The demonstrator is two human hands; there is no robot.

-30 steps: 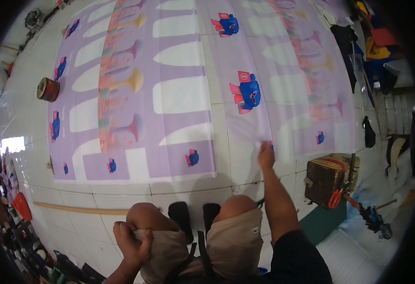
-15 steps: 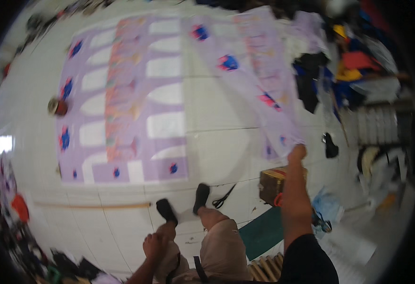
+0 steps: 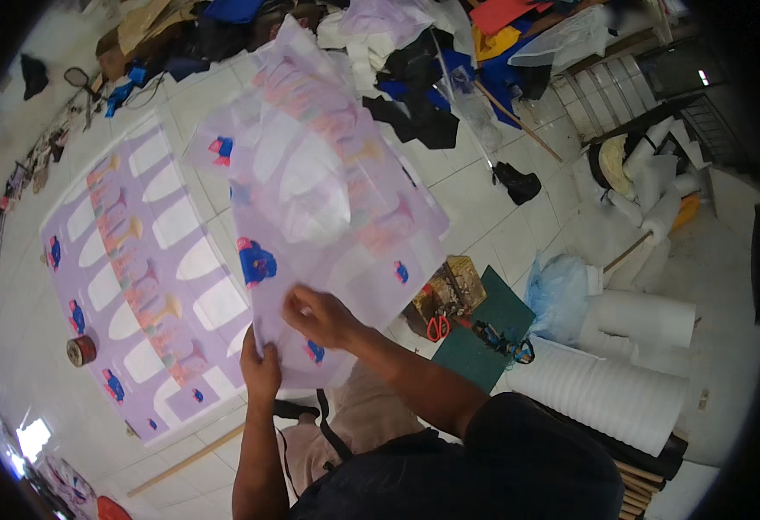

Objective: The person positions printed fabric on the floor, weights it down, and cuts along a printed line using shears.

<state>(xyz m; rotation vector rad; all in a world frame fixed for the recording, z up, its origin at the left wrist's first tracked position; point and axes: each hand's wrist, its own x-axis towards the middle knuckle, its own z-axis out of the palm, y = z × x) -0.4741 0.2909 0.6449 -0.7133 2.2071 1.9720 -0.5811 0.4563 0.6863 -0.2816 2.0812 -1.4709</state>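
A thin lilac printed sheet (image 3: 298, 221) with white arched shapes and blue-and-pink motifs hangs raised in front of me. My left hand (image 3: 261, 368) grips its near left edge, the thumb lying on top. Against the near part of the sheet, my right hand (image 3: 319, 319) has curled, pinched fingers; whether fabric is caught between them is hard to make out. On the floor to the left lies a second sheet, spread flat, with the same lilac print (image 3: 159, 308). A small round tin (image 3: 81, 351) rests on its left edge.
Near my right arm is a box of tools (image 3: 449, 290) with red-handled scissors (image 3: 438, 328), beside a green mat (image 3: 475, 364). White foam rolls (image 3: 601, 390) lie at right. Piled fabric scraps (image 3: 415, 113) fill the back. A long wooden stick (image 3: 189, 459) lies near left.
The lilac sheet has been lifted off the right floor and brought before me. My left hand has left my knee and gripped its edge. The view has turned rightward.
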